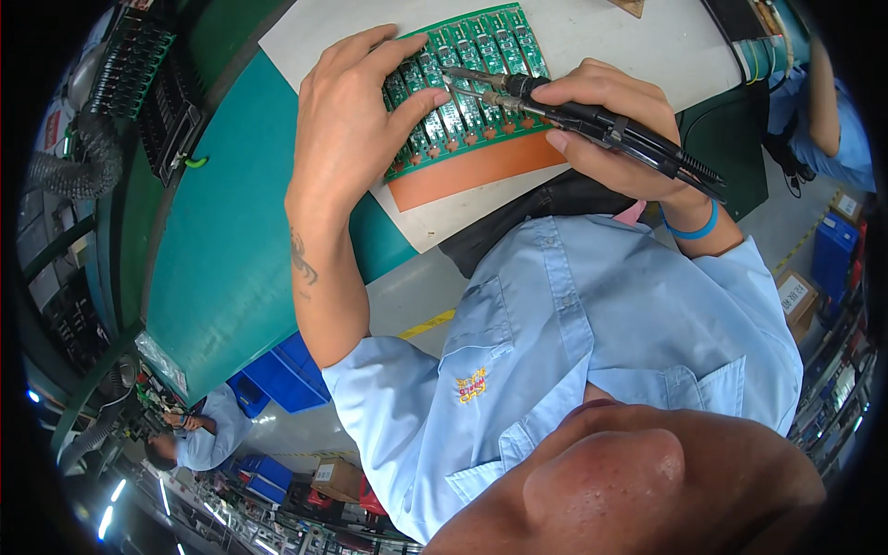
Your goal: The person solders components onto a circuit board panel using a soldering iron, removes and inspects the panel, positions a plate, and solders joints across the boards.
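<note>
A green circuit board panel, divided into several narrow strips, lies on a pale sheet. An orange-brown strip shows along its near edge. My left hand rests at the panel's left side, thumb and fingers spread apart on the board, with nothing visible held between them. In my right hand is a black pair of soldering tweezers, gripped from the right. Its two metal tips sit over the middle of the panel, between my left thumb and forefinger. Whether they touch a part is too small to tell.
The pale sheet covers part of the green bench top. Black racks stand at the left beside a grey flexible duct. Blue bins are below the bench edge. Co-workers in blue sit at lower left and far right.
</note>
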### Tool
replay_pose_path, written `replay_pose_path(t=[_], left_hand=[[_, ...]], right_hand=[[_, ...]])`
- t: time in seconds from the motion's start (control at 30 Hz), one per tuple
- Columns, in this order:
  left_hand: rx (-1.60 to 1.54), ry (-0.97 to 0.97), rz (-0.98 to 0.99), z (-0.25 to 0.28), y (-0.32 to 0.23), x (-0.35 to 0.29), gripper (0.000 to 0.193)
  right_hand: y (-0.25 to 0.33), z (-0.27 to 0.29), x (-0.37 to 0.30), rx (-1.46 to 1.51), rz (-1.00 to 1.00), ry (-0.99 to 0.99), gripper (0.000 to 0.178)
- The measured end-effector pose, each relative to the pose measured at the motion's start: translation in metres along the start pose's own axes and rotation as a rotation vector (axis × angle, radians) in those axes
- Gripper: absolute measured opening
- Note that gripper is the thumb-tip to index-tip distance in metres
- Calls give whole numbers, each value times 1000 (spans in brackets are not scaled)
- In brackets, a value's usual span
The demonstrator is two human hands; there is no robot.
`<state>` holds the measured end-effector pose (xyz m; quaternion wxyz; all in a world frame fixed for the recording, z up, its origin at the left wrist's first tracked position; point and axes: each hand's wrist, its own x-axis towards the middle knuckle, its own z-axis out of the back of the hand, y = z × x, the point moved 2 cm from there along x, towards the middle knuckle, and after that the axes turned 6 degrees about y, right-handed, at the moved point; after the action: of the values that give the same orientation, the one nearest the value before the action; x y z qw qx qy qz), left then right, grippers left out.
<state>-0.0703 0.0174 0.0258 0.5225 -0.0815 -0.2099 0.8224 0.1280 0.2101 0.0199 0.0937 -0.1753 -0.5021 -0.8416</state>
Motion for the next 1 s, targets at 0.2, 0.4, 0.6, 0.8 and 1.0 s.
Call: replay_pose_path(t=[0.2, 0.4, 0.6, 0.8, 1.0], left_hand=[[8, -10, -2, 1, 0, 0, 50], [17, -10, -2, -1, 1, 1, 51], [15, 4, -10, -3, 5, 2, 51], [-37, -21, -26, -6, 11, 0, 52], [-30, -31, -55, -2, 10, -4, 49]], right_hand=[[4, -1, 3, 15, -18, -38, 43], [0, 0, -1, -10, 2, 0, 46], [-3, -1, -3, -9, 34, 3, 48], [7, 4, -4, -27, 21, -12, 47], [10, 5, -2, -12, 26, -4, 47]])
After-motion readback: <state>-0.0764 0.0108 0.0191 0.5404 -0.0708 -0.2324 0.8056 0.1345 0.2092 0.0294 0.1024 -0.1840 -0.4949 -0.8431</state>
